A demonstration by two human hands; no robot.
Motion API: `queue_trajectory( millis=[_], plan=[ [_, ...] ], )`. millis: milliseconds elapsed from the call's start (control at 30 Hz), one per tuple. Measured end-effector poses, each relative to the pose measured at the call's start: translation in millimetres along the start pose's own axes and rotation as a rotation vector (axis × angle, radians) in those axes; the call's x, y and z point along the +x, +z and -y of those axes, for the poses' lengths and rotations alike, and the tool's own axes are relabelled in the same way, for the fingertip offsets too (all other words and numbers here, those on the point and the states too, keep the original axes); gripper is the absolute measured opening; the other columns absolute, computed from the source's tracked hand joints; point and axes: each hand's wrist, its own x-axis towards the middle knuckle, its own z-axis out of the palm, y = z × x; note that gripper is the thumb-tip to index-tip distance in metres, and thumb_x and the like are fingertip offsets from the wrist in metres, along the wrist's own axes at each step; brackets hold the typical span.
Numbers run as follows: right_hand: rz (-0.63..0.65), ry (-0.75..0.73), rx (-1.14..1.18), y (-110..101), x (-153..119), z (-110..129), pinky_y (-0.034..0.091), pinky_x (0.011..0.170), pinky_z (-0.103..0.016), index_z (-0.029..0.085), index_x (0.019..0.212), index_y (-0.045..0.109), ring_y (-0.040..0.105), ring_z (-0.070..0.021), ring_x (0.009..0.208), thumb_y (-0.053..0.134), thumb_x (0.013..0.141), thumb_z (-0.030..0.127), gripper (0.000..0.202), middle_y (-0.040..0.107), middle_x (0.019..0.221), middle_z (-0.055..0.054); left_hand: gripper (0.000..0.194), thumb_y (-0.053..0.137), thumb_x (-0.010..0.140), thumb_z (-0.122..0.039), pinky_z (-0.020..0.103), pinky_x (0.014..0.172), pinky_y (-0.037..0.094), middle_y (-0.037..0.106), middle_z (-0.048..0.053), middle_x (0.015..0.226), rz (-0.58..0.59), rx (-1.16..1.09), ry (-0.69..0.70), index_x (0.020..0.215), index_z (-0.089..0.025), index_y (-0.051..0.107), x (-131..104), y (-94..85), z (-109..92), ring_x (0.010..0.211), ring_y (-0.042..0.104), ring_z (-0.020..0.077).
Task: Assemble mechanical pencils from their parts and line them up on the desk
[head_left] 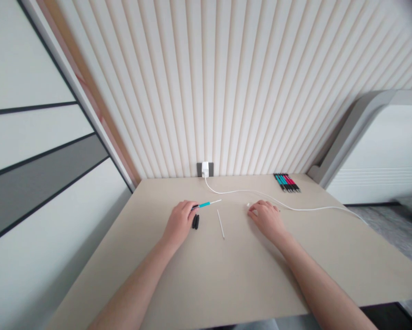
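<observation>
My left hand (181, 220) is closed around the black end of a teal pen barrel (204, 205), which points right with a thin white refill (216, 201) sticking out of its front. Just beside that hand, two short black grips (196, 222) lie side by side on the table. A second thin white refill (221, 224) rests loose between the hands. My right hand (266, 217) is low over the table with fingertips pinched together. Something small and whitish shows at them, too small to name. A tiny pale piece (247, 205) lies just beyond these fingertips.
A row of teal and red pens (287, 182) lies at the back right of the beige table (206, 279). From a white charger (205, 169) in the wall socket, a white cable (302, 209) runs behind my right hand and off the right edge.
</observation>
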Motion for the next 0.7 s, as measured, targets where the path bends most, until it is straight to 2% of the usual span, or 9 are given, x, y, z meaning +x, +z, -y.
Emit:
queue_trajectory(
  millis=[167,300,533,700],
  plan=[
    [0.012,0.011,-0.011,1.8,1.2,-2.4,0.037,0.079,-0.036,0.022,0.084,0.071,0.057,-0.0265,0.097,0.054,0.086,0.025,0.017,0.067,0.095,-0.009,0.016,0.047,0.094,-0.027,0.036,0.083,0.046,0.063,0.005,0.094,0.034,-0.013,0.022,0.101,-0.021,0.059,-0.9,2.9,-2.8,0.091,0.058,0.0209],
    [-0.030,-0.028,0.028,3.9,2.5,-2.8,0.038,0.080,-0.037,0.021,0.083,0.069,0.057,-0.0267,0.097,0.054,0.087,0.025,0.017,0.067,0.094,-0.009,0.015,0.048,0.093,-0.026,0.036,0.082,0.046,0.064,0.005,0.092,0.040,-0.019,0.022,0.100,-0.021,0.061,-0.9,3.5,-3.6,0.090,0.058,0.0208],
    [-0.066,-0.204,0.533,0.7,-0.9,19.8,0.045,0.068,-0.027,0.021,0.088,0.063,0.060,-0.0164,0.073,0.045,0.093,0.033,0.021,0.067,0.081,-0.002,0.015,0.048,0.093,-0.026,0.036,0.082,0.045,0.066,0.004,0.093,0.098,-0.018,0.064,0.098,-0.022,0.061,-1.2,6.3,-5.6,0.089,0.059,0.0208],
    [-0.119,-0.283,0.634,0.7,-2.8,29.7,0.049,0.073,-0.029,0.021,0.091,0.066,0.063,-0.0174,0.078,0.048,0.092,0.033,0.022,0.069,0.089,-0.006,0.015,0.049,0.093,-0.027,0.036,0.082,0.046,0.066,0.004,0.093,0.099,-0.024,0.075,0.097,-0.022,0.062,-1.3,8.2,-7.7,0.089,0.059,0.0210]
  ],
)
